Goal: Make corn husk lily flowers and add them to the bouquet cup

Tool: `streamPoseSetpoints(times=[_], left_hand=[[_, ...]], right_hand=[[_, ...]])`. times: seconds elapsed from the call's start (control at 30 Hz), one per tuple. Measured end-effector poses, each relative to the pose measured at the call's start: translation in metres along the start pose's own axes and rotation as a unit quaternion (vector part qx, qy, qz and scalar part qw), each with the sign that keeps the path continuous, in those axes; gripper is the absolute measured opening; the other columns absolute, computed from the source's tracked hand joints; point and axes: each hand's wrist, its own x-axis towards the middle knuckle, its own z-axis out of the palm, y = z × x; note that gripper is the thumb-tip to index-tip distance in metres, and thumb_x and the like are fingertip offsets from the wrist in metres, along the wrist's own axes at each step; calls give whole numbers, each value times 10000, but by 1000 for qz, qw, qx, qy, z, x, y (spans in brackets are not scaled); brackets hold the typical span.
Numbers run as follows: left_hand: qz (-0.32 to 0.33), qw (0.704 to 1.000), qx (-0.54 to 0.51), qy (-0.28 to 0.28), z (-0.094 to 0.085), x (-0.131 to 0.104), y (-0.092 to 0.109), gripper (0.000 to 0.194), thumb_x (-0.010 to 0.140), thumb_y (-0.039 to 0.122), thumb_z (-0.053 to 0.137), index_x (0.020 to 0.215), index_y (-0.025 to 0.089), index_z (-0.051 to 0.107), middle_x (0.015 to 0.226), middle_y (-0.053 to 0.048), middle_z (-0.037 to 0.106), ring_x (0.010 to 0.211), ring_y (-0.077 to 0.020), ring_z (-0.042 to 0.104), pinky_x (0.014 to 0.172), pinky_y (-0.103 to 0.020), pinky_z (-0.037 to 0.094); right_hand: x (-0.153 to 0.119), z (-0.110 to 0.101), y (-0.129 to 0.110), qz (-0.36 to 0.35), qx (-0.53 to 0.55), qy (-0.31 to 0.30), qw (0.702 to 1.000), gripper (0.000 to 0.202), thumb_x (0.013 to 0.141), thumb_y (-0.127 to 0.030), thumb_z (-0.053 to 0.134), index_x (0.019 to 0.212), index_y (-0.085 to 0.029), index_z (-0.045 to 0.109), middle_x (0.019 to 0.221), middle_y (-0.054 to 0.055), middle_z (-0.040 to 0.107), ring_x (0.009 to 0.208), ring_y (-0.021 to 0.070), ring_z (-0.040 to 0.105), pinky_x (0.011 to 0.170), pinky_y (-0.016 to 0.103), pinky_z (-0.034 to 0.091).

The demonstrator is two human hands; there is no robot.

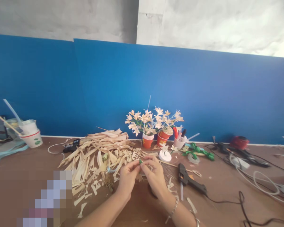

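My left hand (128, 177) and my right hand (155, 175) meet above the table, fingertips pinched together around a small green piece (140, 161). Most of that piece is covered by the fingers, so its exact kind cannot be made out. Just behind the hands lie dry husk strips (94, 157) and cut husk scraps. A white round lid-like base (165, 155) with a pale flower on it stands past my right hand. To the right of that hand rests a black glue gun (190, 179) with a glue stick near it.
Pale artificial flowers (145, 118) stand in red cups (148, 142) by the blue partition (104, 85). Green ribbon (200, 151), a tape roll (193, 158) and a cup of pens (180, 142) sit right of them. Cables (255, 183) cross the right side; white cups (33, 138) stand far left.
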Motion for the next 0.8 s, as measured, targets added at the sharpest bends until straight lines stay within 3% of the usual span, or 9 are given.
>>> streamPoseSetpoints(times=[0.13,0.23,0.33,0.57,0.8], left_hand=[[-28,999,-23,-25,-1,2,4,225,601,273,755,804,177,735,767,-31,718,716,-155,598,720,-259,451],[-46,996,-31,-64,-1,3,7,221,600,268,761,798,171,738,714,-24,701,690,-138,582,706,-245,440],[-46,995,-29,-79,0,2,9,233,599,273,757,800,157,740,691,-28,689,685,-144,579,703,-251,436],[-41,997,0,-60,1,0,10,266,600,297,744,816,141,746,709,-51,708,696,-170,597,705,-275,445],[-15,999,-20,23,0,3,7,265,533,267,767,767,145,745,732,-73,727,776,-211,637,784,-327,465]], right_hand=[[9,-6,5,51,49,-23,997,145,760,-297,557,784,-182,642,807,45,613,776,197,571,742,323,450],[14,-9,7,74,109,-72,989,222,757,-319,568,914,-194,662,922,62,621,814,203,584,709,320,474],[17,-11,10,39,108,-91,989,150,720,-303,609,788,-198,691,962,68,604,882,216,574,727,326,478],[17,-11,8,-27,11,-46,998,58,701,-214,602,667,-193,644,913,55,594,908,202,554,867,350,408],[14,-3,17,36,66,-44,996,134,706,-250,573,600,-174,604,818,56,605,797,197,564,774,326,425]])
